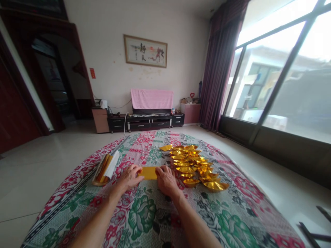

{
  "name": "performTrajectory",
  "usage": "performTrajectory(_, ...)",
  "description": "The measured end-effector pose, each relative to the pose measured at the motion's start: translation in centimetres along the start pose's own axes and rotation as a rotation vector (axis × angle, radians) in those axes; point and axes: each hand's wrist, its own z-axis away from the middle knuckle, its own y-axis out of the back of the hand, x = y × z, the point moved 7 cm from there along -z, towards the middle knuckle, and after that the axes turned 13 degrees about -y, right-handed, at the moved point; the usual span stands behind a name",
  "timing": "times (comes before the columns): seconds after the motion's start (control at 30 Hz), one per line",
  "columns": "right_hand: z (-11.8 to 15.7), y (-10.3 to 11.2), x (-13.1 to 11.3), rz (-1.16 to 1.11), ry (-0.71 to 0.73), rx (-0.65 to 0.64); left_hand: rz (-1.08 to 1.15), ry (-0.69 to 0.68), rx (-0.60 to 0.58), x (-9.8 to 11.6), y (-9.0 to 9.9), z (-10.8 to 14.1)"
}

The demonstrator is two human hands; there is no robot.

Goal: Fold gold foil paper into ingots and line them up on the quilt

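A flat rectangle of gold paper (149, 173) is stretched between my two hands, low over the flowered tablecloth. My left hand (131, 177) grips its left end, thumb below and fingers above. The right end is under the bent fingers of my right hand (167, 179). Just right of my right hand, several folded gold paper boats (186, 169) lie in rows, with a flat gold piece (166, 147) at their far left corner. Off to the left lies a stack of gold sheets (105, 168) with a white sheet (113, 165) curled along its right side.
The round table wears a flowered cloth (142, 217). Beyond it stand a low black cabinet (152, 123) and a pink cloth (152, 99) over something on top. Large windows (271, 75) line the right side. Dark bars (314, 236) show at the lower right.
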Motion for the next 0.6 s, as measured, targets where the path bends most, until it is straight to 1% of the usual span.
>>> performTrajectory(0.1,-0.1,-0.3,0.2,-0.025,0.020,-0.030,0.025,-0.004,-0.055,-0.4,0.2,-0.1)
performTrajectory(0.3,-0.2,-0.3,0.3,-0.076,0.042,-0.007,0.062,-0.023,-0.141,-1.3,0.1,-0.3)
performTrajectory(0.43,-0.1,0.2,0.2,-0.127,0.059,-0.030,0.076,-0.059,-0.163,-1.1,0.4,-0.5)
performTrajectory(0.6,0.1,0.7,0.2,-0.179,0.057,-0.060,0.072,-0.046,-0.169,-1.0,0.5,-0.5)
